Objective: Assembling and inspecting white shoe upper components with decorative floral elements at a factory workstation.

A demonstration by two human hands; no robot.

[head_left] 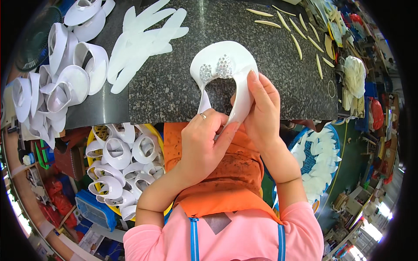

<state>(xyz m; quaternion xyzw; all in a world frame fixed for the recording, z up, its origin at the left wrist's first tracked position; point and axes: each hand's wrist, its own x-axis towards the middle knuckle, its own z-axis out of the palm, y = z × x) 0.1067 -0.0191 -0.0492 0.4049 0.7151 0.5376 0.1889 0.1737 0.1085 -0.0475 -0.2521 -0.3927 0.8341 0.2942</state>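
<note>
Held a white shoe upper (241, 54) in the fingers of both hands, over the near edge of the speckled grey desk (161, 93). Pinched its near end with the left fingers (212, 120), thumb and forefinger narrow around it, the rest folded in toward the palm. Gripped its right side with the right fingers (260, 92), thumb against the outer face, others partly hidden behind. Pointed the rounded toe away from both sets of fingers, showing two clusters of silver stones (224, 66) just beyond the opening. Could not tell of any contact between upper and desk. Wore a ring (203, 115) on the left fingers, plus an orange apron (217, 174) below them and a pink shirt (165, 243) closer to the body.

Had a fan of white strips (148, 41) on the desk, beyond and left of the left fingers, overlapping one another. Had a heap of similar uppers (77, 80) farther left, tipped at many angles. Had cream slivers (281, 21) scattered beyond and right of the right fingers, well apart from them. Had a yellow basket (158, 138) of other uppers (117, 162) below and left of the left fingers, and a blue basket (309, 161) of white pieces (325, 148) below and right of the right fingers.
</note>
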